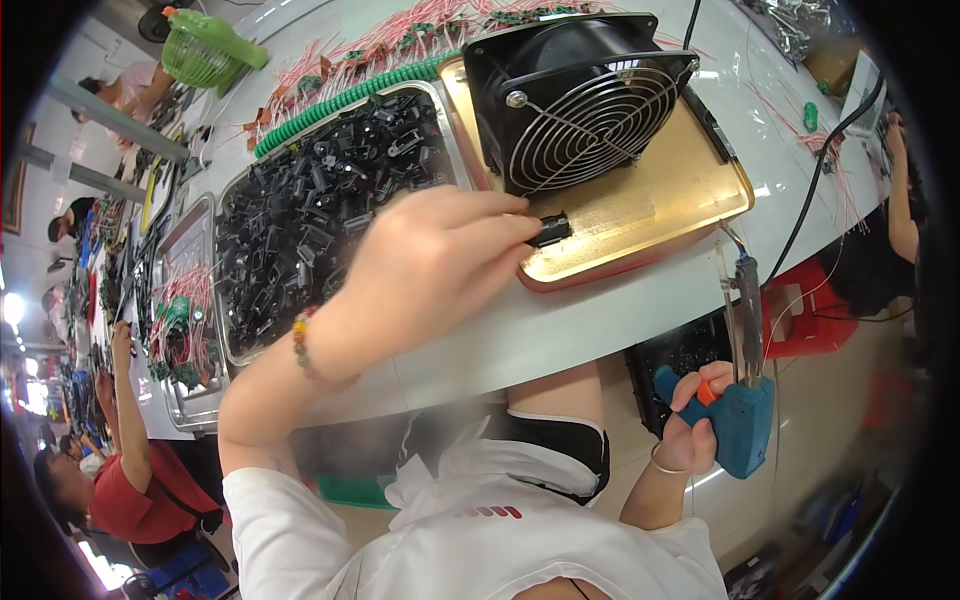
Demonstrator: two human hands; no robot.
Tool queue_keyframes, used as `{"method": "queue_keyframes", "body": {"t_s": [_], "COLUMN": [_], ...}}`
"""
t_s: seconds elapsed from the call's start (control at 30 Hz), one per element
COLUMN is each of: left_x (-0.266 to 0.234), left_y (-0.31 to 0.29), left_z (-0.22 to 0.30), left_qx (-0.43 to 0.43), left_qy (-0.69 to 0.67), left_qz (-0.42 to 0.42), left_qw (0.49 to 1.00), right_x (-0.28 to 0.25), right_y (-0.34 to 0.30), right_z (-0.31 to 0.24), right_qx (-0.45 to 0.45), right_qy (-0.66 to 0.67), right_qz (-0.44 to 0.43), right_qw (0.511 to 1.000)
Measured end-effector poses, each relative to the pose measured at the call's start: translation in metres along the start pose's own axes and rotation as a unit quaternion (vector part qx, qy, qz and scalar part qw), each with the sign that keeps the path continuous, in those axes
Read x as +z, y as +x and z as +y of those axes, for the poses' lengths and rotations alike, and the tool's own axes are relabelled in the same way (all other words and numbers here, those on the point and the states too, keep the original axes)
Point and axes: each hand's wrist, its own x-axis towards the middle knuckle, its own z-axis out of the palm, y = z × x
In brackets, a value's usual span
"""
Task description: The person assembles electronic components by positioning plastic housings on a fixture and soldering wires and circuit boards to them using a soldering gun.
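My left hand reaches across to the near edge of a gold-coloured lid-like tray. Its fingers are pinched on a small black plastic part lying on the tray's surface. My right hand grips the blue handle of a soldering gun with an orange trigger. The gun points upward, its bent metal tip close to the tray's right front corner. A black fan with a round wire guard stands on the tray, just beyond my left hand.
A metal tray heaped with black plastic parts lies left of the gold tray. Further left, another tray holds red-and-white wires. A green coiled hose runs behind. A black cable hangs at right, above a red bin. Co-workers sit at left.
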Motion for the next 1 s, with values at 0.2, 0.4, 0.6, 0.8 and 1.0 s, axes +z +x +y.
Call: {"method": "queue_keyframes", "body": {"t_s": [0.2,0.4,0.6,0.8,1.0], "left_x": [-0.057,-0.051,-0.023,-0.004,-0.005], "left_y": [-0.033,-0.044,-0.030,-0.042,-0.058], "left_z": [-0.036,-0.051,-0.041,-0.035,-0.031], "left_qx": [-0.145,-0.168,-0.136,-0.144,-0.169], "left_qy": [0.176,0.242,0.026,0.081,0.104], "left_qz": [-0.001,-0.108,-0.142,-0.044,-0.063], "left_qw": [0.974,0.950,0.980,0.985,0.978], "right_x": [-0.008,-0.005,-0.002,-0.005,-0.007], "right_y": [-0.009,-0.008,-0.008,-0.012,-0.011], "right_z": [0.002,0.001,-0.001,0.001,0.006], "right_qx": [0.018,0.001,-0.001,0.005,-0.003], "right_qy": [-0.012,-0.020,-0.017,-0.027,-0.016], "right_qz": [0.012,-0.020,-0.024,-0.011,-0.011], "right_qw": [1.000,1.000,1.000,1.000,1.000]}}
